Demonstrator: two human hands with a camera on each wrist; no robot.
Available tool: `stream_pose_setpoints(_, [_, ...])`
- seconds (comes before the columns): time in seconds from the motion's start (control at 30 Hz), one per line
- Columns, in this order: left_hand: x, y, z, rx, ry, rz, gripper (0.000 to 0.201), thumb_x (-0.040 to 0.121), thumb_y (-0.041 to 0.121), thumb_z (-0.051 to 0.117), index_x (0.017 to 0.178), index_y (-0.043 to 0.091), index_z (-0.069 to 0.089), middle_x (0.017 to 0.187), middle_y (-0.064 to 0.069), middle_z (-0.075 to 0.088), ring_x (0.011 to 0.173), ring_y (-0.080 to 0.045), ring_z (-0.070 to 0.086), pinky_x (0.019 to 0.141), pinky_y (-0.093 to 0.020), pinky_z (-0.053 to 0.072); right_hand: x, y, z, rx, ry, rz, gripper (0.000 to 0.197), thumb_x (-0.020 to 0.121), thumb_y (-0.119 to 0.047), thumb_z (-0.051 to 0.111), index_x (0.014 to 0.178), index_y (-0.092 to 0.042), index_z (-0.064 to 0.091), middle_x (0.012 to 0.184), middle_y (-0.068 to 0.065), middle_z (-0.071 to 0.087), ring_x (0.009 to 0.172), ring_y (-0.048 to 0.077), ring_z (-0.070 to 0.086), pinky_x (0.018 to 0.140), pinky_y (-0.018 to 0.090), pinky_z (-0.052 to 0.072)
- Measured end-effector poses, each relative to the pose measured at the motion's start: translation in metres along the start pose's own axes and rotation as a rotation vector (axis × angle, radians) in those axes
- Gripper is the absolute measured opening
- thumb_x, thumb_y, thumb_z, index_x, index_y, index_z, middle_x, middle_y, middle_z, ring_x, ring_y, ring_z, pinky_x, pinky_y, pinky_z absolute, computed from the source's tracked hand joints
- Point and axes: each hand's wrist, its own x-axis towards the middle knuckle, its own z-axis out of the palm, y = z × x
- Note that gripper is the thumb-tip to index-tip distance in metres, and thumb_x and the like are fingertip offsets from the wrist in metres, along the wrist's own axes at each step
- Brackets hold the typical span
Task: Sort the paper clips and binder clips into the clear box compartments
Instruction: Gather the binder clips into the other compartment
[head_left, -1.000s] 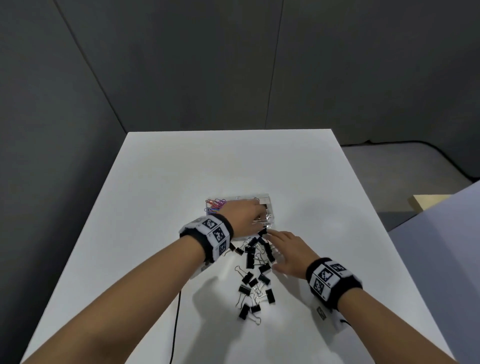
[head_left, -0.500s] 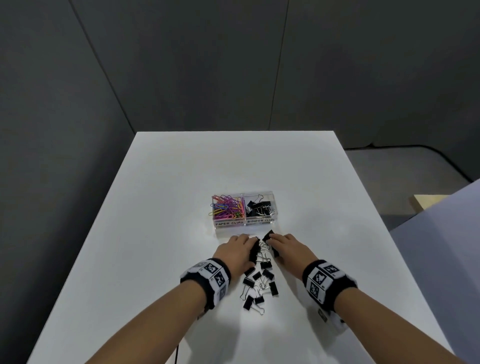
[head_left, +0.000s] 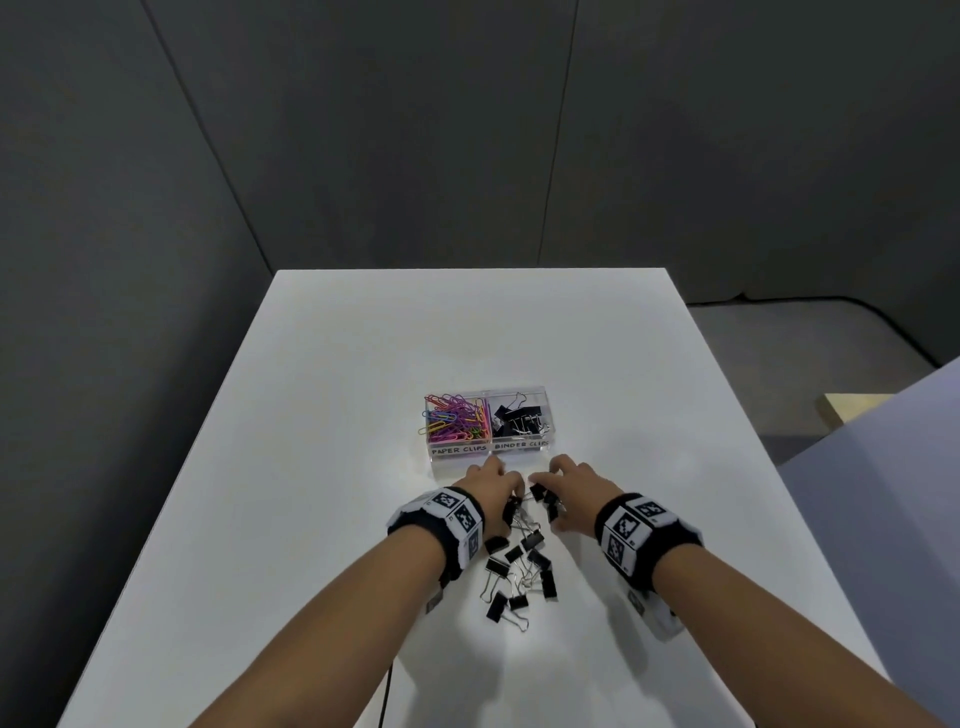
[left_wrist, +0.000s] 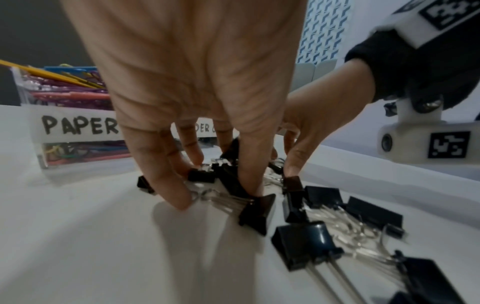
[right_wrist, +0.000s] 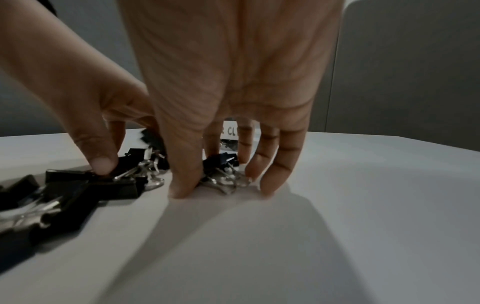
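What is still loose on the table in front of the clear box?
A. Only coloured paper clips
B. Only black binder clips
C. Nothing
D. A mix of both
B: the head view shows only black binder clips scattered on the table between the left hand and right hand, while the coloured paper clips sit in the clear box.

One clear box (head_left: 488, 451) with two compartments sits on one white table (head_left: 322, 415). Roughly fifteen black binder clips (head_left: 519, 566) lie loose; the boxed coloured paper clips (head_left: 454, 418) are too tangled to count. Two hands, left hand (head_left: 491, 486) and right hand (head_left: 576, 486), are visible.
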Motion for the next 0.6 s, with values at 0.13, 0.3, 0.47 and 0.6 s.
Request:
stream_pose_setpoints(0.13, [0.003,-0.004,0.002,-0.048,0.002,0.002,0.042,0.079,0.015,0.068,0.117,0.015,0.048,0.133,-0.009,0.037,0.115,-0.030,0.048,0.096,-0.039,0.047,0.002,0.000,0.005,0.095,0.056,-0.009,0.050,0.085,-0.014,0.061,0.132,-0.020,0.045,0.131,0.012,0.039,0.112,0.033,0.050,0.096,0.040,0.046])
stream_pose_setpoints(0.3, [0.004,-0.003,0.002,-0.050,-0.042,0.018,0.058,0.085,0.012,0.062,0.136,0.024,0.037,0.139,-0.012,0.033,0.115,-0.034,0.053,0.095,-0.039,0.049,0.002,-0.001,0.005,0.138,0.062,0.022,0.031,0.088,-0.011,0.054,0.118,-0.011,0.048,0.121,0.015,0.042,0.097,0.035,0.059,0.086,0.040,0.051])
stream_pose_setpoints(0.47, [0.004,0.005,0.006,0.035,-0.011,-0.008,0.055,0.081,0.021,0.065,0.129,0.019,0.038,0.142,-0.013,0.030,0.114,-0.035,0.052,0.092,-0.041,0.050,0.005,-0.008,0.009,0.061,0.065,0.106,0.028,0.086,-0.008,0.052,0.113,-0.009,0.044,0.122,0.014,0.038,0.099,0.033,0.055,0.076,0.037,0.049])
stream_pose_setpoints(0.6, [0.005,0.009,0.013,0.056,0.046,-0.032,0.054,0.078,0.026,0.067,0.122,0.012,0.039,0.136,-0.013,0.034,0.113,-0.034,0.050,0.089,-0.042,0.049,0.008,-0.011,0.016,-0.017,0.087,0.127,0.023,0.092,-0.003,0.042,0.116,-0.005,0.046,0.126,0.016,0.037,0.106,0.032,0.052,0.072,0.036,0.039])
